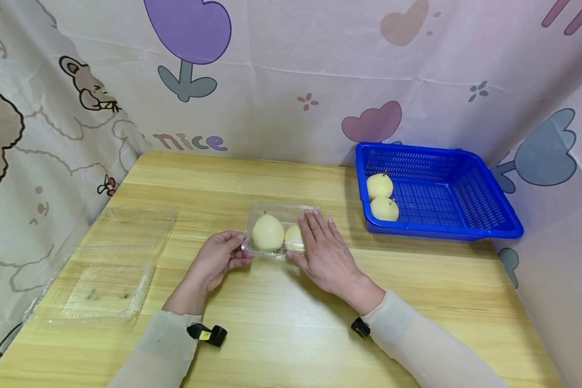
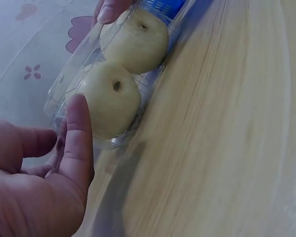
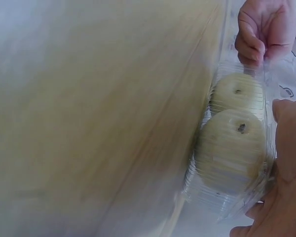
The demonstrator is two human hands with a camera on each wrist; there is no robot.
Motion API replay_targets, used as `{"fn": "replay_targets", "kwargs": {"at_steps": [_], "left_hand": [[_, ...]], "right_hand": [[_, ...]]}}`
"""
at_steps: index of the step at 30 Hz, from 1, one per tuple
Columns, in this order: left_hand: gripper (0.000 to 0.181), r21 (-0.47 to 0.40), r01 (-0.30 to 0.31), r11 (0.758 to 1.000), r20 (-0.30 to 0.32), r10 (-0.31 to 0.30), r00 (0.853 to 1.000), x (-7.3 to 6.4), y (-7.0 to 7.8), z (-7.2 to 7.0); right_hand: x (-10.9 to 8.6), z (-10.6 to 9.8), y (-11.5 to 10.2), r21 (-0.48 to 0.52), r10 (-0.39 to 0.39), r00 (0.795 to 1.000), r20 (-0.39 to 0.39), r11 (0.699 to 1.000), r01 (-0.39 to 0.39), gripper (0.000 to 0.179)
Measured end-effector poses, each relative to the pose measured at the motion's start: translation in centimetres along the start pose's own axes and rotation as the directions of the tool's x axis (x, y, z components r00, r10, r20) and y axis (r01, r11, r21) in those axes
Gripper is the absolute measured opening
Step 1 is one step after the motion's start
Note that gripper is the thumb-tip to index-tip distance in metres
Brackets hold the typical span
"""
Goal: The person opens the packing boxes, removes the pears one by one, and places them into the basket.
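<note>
A clear plastic clamshell box sits mid-table with two pale yellow pears inside, one at the left and one at the right. My left hand pinches the box's left end between thumb and fingers. Across the lid's right part lies my right hand, fingers straight and pressed on the plastic, covering part of the right pear. The left wrist view shows both pears side by side through the wall, the nearer pear by my left fingertips. Ribbed plastic fronts the pears in the right wrist view.
A blue plastic basket stands at the back right, with two pears along its left side. Another clear clamshell box lies opened out on the table's left. Printed cloth hangs behind and at both sides of the wooden table.
</note>
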State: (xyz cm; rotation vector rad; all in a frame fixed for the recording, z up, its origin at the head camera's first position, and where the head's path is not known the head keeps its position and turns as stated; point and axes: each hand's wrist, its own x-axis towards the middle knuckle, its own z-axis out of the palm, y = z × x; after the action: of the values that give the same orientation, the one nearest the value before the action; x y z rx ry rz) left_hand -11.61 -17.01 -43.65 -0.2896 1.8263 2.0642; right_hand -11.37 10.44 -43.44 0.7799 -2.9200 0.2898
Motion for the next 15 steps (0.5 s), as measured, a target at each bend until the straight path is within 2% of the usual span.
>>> {"fn": "replay_targets", "kwargs": {"at_steps": [8,15], "left_hand": [[0.037,-0.119,-0.045,0.992,0.056,0.052,0.997,-0.17,-0.18,-0.27],[0.038,-0.143,-0.054,0.988,0.044,0.06,0.997,-0.16,-0.35,-0.22]], "right_hand": [[0.27,0.1,-0.12,0.012,0.029,1.0,-0.004,1.0,-0.029,0.087],[0.47,0.14,-0.23,0.014,0.035,0.999,-0.007,0.999,-0.034,0.088]]}}
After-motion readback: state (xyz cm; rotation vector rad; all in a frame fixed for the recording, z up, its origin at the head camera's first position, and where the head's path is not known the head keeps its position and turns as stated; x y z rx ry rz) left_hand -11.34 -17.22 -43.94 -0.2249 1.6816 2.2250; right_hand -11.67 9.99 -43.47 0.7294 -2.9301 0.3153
